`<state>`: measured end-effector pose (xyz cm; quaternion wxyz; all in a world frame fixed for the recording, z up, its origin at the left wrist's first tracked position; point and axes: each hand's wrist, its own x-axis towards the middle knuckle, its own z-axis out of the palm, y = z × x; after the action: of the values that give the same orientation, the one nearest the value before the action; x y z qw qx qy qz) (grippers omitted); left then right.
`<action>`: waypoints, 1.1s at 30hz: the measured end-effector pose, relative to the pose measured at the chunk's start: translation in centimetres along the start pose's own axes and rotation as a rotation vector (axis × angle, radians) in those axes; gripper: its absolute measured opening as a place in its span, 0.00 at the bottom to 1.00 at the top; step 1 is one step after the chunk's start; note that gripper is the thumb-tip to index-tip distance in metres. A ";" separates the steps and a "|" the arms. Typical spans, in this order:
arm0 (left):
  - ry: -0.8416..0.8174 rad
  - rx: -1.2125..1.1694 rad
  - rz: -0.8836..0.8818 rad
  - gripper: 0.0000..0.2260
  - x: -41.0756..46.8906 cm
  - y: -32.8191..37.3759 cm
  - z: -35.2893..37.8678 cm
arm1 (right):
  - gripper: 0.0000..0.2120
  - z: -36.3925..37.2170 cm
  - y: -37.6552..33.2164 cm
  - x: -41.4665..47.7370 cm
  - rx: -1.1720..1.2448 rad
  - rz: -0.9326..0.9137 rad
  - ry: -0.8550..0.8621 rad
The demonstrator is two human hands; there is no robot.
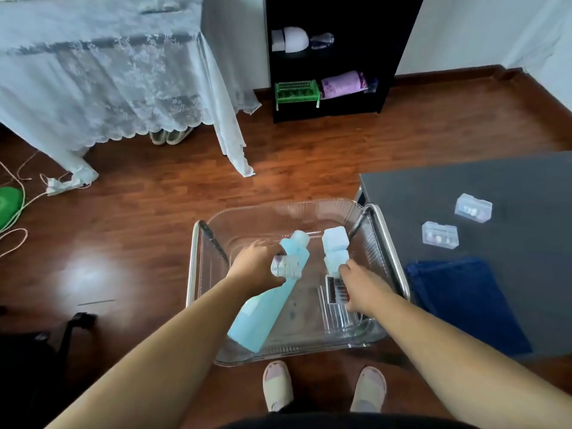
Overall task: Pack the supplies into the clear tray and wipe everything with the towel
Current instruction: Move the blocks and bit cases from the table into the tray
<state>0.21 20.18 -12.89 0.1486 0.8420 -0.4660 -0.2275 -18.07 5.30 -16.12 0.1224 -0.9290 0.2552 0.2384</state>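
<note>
Here, both hands inside clear tray (309, 209): left hand (258, 264) clamped on small clear case (286, 265) over blue bottle (266, 301); right hand (360, 284) pinching comb-like item (335, 289). Blue towel (464, 301) on grey table (495, 181) near edge, beside tray.

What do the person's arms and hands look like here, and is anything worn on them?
Both forearms are bare as far as the view shows, with no sleeves in sight. The left hand and right hand have no gloves, and no watch, bracelet or ring is visible. Fingernails are too small to judge.
</note>
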 end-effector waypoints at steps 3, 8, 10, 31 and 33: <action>-0.008 -0.025 0.002 0.19 -0.4 -0.2 1.4 | 0.25 1.8 -0.1 0.2 -0.010 0.060 0.013; -0.015 -0.007 0.009 0.20 -0.6 0.2 2.3 | 0.25 3.2 0.1 1.0 -0.131 0.054 0.117; -0.008 -0.006 0.012 0.20 -0.8 0.2 2.5 | 0.25 3.7 0.0 1.2 -0.128 0.044 0.131; 0.031 0.037 -0.034 0.20 -3.1 0.9 1.8 | 0.14 0.6 -0.3 0.3 0.108 0.041 0.107; 0.035 0.029 -0.029 0.21 -3.2 1.4 1.2 | 0.12 -1.4 -0.4 0.2 0.109 0.001 0.138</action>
<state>-2.89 22.13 -12.53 0.1413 0.8545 -0.4544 -0.2083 -17.19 5.02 -14.96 0.1546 -0.9351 0.2761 0.1595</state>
